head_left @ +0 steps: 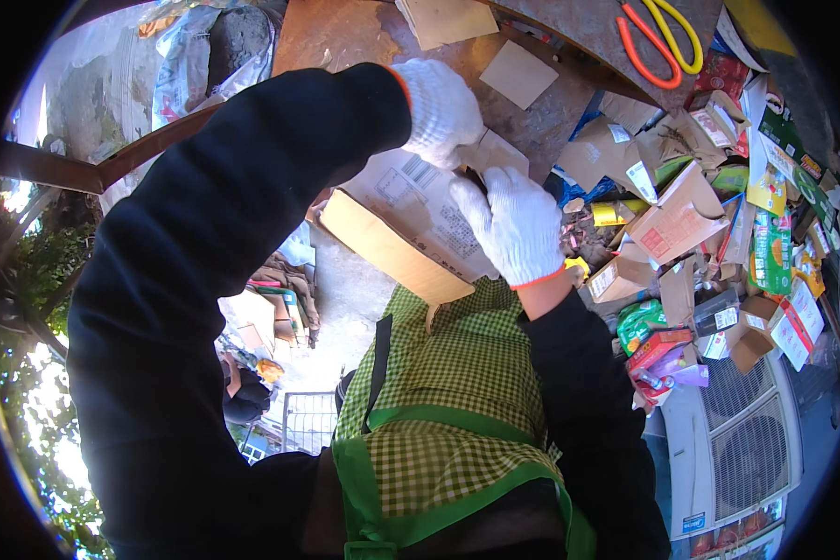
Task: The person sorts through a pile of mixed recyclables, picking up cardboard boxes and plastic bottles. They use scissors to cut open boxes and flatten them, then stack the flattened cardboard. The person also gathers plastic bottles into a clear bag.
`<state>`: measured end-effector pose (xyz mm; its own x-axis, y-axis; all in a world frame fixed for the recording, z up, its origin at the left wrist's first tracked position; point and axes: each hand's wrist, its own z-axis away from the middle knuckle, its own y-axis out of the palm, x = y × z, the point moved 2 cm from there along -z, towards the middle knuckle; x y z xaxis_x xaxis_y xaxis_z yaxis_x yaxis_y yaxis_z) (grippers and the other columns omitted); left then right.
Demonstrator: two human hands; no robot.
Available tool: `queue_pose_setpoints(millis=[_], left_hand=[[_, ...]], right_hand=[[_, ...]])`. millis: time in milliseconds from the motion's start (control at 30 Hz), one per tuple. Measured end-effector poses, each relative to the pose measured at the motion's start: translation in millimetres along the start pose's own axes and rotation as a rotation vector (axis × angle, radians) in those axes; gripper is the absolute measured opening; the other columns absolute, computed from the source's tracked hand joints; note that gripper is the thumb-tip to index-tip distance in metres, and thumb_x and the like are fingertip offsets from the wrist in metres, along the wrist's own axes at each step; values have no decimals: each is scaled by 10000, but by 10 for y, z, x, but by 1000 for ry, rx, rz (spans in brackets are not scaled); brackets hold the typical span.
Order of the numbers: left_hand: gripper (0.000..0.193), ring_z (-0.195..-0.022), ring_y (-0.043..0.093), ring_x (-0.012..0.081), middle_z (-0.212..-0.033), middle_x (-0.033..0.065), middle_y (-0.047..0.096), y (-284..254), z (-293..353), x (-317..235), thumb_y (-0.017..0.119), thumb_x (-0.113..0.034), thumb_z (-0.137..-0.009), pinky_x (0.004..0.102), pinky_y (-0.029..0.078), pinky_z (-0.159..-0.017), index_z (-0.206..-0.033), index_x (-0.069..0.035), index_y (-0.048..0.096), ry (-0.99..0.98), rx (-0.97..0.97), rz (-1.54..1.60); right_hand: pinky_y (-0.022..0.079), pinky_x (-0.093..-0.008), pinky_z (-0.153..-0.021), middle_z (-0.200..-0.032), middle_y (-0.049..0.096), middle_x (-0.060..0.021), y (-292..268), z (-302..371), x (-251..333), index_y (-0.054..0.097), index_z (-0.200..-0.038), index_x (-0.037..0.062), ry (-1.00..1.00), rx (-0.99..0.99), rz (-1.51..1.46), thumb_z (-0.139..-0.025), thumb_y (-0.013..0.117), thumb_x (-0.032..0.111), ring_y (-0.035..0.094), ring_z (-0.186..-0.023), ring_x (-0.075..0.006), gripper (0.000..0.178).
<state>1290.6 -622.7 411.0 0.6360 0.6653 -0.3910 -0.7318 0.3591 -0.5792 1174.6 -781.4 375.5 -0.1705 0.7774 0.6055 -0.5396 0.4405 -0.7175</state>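
Note:
A cardboard box, with printed white and plain brown faces, is tilted in front of my green checked apron. My left hand, in a white knit glove with an orange cuff, curls closed at the box's far edge. My right hand, gloved alike, pinches the box's right side with thumb and fingers. Between the hands is a small dark spot; whether it is a gap or an object, I cannot tell. A flat brown cardboard piece lies on the rusty metal table beyond them.
Scissors with an orange handle and a yellow handle lie at the far right. Several flattened boxes and packages fill the heap on the right, including an open brown box. An air-conditioner unit stands below it. A rusty metal bar crosses the left.

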Motion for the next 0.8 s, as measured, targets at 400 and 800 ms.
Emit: queue_pose_setpoints(millis=[400, 800], left_hand=[[358, -966, 689, 406, -988, 211, 732, 585, -351, -486, 540, -306, -914, 466, 534, -872, -1062, -61, 755, 229, 79, 357], [327, -701, 677, 294, -721, 143, 701, 1070, -144, -1078, 618, -330, -859, 438, 511, -669, -848, -27, 742, 549, 416, 899]], right_hand=[[504, -498, -579, -662, 684, -120, -326, -67, -205, 713, -709, 117, -452, 468, 333, -860, 604, 272, 696, -635, -337, 242], [428, -421, -514, -588, 606, -58, -489, 741, 99, 647, -631, 141, -586, 556, 51, -760, 628, 241, 637, -563, -246, 164]])
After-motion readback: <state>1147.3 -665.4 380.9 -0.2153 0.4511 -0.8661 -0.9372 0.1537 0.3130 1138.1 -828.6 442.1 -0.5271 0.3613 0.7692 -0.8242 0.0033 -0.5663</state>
